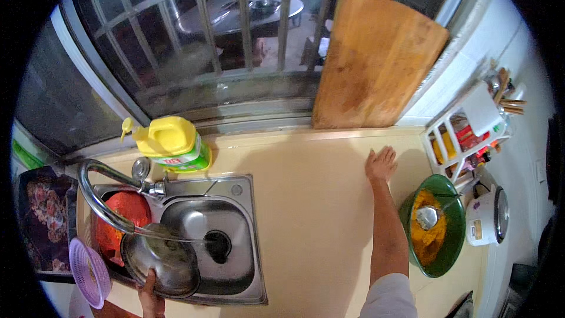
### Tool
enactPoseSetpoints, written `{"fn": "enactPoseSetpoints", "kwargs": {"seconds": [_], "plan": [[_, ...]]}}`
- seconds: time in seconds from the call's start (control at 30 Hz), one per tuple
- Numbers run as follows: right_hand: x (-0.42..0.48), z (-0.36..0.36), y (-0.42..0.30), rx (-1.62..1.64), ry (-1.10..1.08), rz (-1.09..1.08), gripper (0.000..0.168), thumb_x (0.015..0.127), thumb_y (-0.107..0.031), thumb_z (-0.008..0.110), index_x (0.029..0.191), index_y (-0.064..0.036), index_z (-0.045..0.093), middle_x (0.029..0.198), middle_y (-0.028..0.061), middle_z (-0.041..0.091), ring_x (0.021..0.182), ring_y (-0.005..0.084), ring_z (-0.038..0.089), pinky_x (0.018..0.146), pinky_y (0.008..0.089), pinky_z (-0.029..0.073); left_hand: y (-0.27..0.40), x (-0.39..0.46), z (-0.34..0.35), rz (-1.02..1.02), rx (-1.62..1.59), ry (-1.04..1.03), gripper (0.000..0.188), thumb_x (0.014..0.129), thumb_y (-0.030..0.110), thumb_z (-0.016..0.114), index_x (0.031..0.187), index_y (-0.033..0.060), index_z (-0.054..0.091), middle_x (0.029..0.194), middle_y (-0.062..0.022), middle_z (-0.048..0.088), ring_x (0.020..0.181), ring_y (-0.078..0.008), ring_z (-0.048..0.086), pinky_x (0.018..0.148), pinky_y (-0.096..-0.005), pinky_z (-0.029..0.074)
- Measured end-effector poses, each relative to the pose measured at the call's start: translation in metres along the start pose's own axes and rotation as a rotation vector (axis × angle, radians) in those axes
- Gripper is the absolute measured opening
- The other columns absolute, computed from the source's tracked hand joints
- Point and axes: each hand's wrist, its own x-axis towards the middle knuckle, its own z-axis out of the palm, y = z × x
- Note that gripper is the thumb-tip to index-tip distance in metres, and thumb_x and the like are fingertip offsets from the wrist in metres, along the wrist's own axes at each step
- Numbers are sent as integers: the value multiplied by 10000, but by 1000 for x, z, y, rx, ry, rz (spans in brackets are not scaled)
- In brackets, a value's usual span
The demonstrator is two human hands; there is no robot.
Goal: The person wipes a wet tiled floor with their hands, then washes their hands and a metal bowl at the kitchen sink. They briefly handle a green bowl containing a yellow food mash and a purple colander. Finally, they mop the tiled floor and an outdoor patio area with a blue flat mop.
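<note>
My left hand (151, 297) grips the near rim of a round metal pan or bowl (165, 265), its thumb on top, over the divider of the steel double sink (259, 274). Water flows from the curved chrome faucet (95, 198) across the vessel towards the dark drain (217, 246) of the right basin. My right hand (382, 164) lies flat on the beige countertop (304, 212), fingers extended, near the wooden cutting board (379, 62) that leans on the window. A red rounded thing (128, 207) sits in the left basin.
A yellow pump bottle (172, 141) stands behind the sink. At left is a purple plastic basket (88, 274). On the right are a green bowl (457, 234) with orange-yellow contents and a metal scoop, a white rice cooker (482, 221) and a white rack (446, 141) of packets.
</note>
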Motion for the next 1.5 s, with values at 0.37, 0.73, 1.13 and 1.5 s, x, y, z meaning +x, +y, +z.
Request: {"fn": "enactPoseSetpoints", "kwargs": {"seconds": [0.37, 0.73, 1.13, 1.5], "plan": [[-95, -17, -195, 195, -123, -504, 717, 812, -412, 403, 1229, 143, 224, 1298, 287, 227, 1245, 373, 161, 1020, 444, 110, -4, 0, 10, -8, -10, -3, 410, 766, 72, 599, 1142, 46, 438, 1053, -65, 529, 952, -196, 509, 821, -335, 417], [-159, -86, -248, 528, -684, -1165, 438, 758, -201, 500, 1143, -6, 423, 1228, 166, 389, 1152, 315, 339, 985, 422, 219, 5, -11, 15, -41, -89, 11, 345, 749, 84, 621, 1067, 41, 495, 969, -61, 566, 846, -179, 545, 748, -322, 443], [-155, -47, -296, 741, -473, -1324, 483, 753, -195, 529, 1182, -11, 405, 1285, 168, 328, 1220, 293, 270, 1001, 443, 174, 2, -27, -4, 35, -65, -35, 445, 746, 116, 633, 1138, 29, 441, 1061, -58, 525, 968, -168, 498, 831, -313, 405], [-225, -79, -247, 792, -643, -1121, 198, 748, -130, 570, 942, -96, 592, 966, 96, 579, 1106, 215, 437, 967, 412, 264, -18, -9, -6, 0, -4, -88, 396, 770, 133, 615, 1129, 54, 466, 1062, -67, 532, 960, -178, 503, 846, -336, 403]]}}
